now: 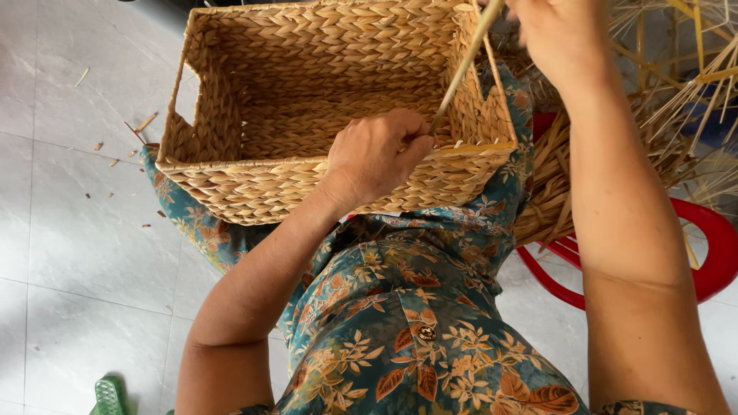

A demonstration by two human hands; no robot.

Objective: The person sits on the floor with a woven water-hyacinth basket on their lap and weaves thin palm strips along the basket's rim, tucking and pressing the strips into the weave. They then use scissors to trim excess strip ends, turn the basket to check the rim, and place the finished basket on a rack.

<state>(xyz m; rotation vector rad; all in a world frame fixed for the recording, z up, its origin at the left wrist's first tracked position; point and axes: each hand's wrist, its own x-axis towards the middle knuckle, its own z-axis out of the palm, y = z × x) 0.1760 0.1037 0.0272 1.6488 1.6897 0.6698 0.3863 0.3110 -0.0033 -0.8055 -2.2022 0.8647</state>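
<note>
Currently woven basket (307, 92) resting on lap, rim just under left grip. Left hand (377, 157) pinching lower end of straw strand (463, 65) against near-right rim; right hand (565, 34) clenching its upper end, above and right. Judgement: keeping strand taut between both grips, feeding close to rim. Loose straw bundle (553, 184) lying right of basket, on red stool (711, 253).

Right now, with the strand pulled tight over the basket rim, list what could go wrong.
1. The strand runs taut between the left hand and the right hand; it might snap or fray if pulled harder.
2. The woven basket rests on the lap, partly overhanging the knees; a strong tug could tip it toward the tiled floor.
3. Loose fibre ends beside the red stool could snag the working strand.
</note>
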